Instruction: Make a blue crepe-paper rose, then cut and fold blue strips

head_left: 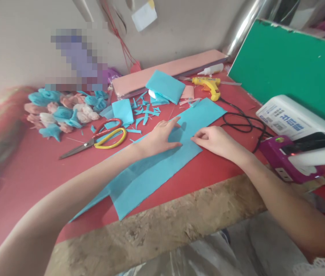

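Note:
A long sheet of blue crepe paper (148,180), folded over in layers, lies slantwise on the red table. My left hand (161,136) rests on the paper with thumb and fingers spread apart. To its right, my right hand (212,138) has its thumb and fingertips pinched together at the sheet's near edge. Left of the paper lies a pair of scissors (96,142) with one red and one yellow handle, the blades pointing left. Blue paper scraps (146,114) are scattered behind my left hand.
Blue, pink and white paper flowers (64,111) are heaped at the left. Folded blue paper (166,85), a yellow glue gun (207,86) and a white bottle (212,69) lie at the back. At the right are a black cord (244,119), a purple power socket (289,163) and a green board (289,65).

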`<move>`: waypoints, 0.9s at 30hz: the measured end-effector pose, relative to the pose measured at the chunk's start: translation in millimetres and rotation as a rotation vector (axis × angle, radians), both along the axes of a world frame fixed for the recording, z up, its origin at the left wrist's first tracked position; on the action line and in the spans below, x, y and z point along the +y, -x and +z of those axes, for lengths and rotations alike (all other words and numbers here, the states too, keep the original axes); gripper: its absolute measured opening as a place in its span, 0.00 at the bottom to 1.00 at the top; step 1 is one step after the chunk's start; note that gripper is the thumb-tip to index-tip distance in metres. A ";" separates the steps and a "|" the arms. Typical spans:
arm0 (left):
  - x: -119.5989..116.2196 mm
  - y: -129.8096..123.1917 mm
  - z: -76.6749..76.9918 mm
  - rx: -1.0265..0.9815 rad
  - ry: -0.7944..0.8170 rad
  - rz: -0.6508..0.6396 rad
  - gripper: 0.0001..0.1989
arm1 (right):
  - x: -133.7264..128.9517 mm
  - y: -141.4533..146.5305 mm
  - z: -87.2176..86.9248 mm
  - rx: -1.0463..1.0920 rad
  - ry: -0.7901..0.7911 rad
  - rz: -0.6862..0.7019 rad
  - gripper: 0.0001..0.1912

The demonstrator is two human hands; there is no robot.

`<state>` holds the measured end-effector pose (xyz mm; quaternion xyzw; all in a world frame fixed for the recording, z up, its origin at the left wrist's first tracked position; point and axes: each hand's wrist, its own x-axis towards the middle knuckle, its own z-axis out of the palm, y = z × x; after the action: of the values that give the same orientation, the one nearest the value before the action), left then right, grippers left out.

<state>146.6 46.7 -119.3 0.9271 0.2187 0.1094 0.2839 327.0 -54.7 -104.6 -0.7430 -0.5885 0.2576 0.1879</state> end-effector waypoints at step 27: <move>-2.9 45.7 49.8 -0.077 0.420 0.109 0.07 | 6.1 44.4 8.9 0.389 -0.399 0.221 0.06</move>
<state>100.8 43.9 -69.5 0.8297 0.2754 0.1117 0.4726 282.7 -48.7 -95.8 -0.5596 -0.6578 0.2932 0.4102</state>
